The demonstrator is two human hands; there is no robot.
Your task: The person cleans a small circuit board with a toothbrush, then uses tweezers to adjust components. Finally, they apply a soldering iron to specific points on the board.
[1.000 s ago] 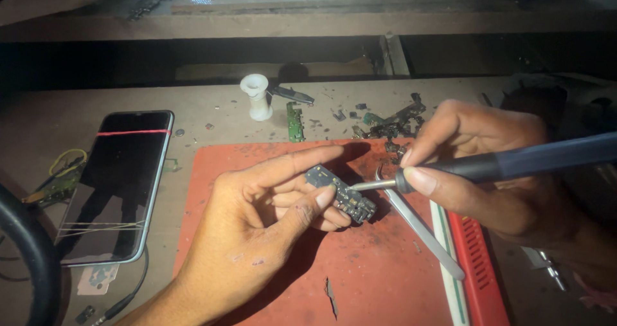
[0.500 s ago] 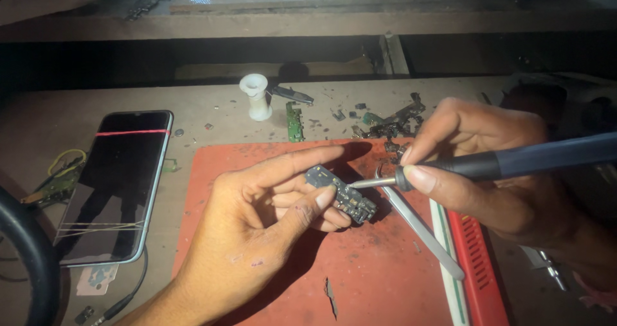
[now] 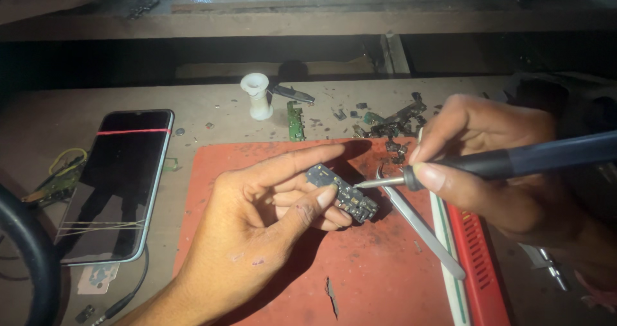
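Soldering work is in hand on a small dark circuit board (image 3: 342,194), which sits near the middle of the red mat (image 3: 385,281) on the desk. The left hand (image 3: 257,229) pinches the board between thumb and fingers, closed firmly on it and lifting it a little above the mat. The right hand (image 3: 495,172) is wrapped tightly around a dark soldering iron (image 3: 514,160), and its metal tip touches the right end of the board. Metal tweezers (image 3: 421,229) lie on the mat just beside the tip. A phone (image 3: 119,184) with a red band rests near the left edge of the desk, and a white spool (image 3: 257,96) stands toward the far edge, near scattered small parts (image 3: 392,121). The step looks like heating one joint; the next move probably calls for a steady tip and a still board.
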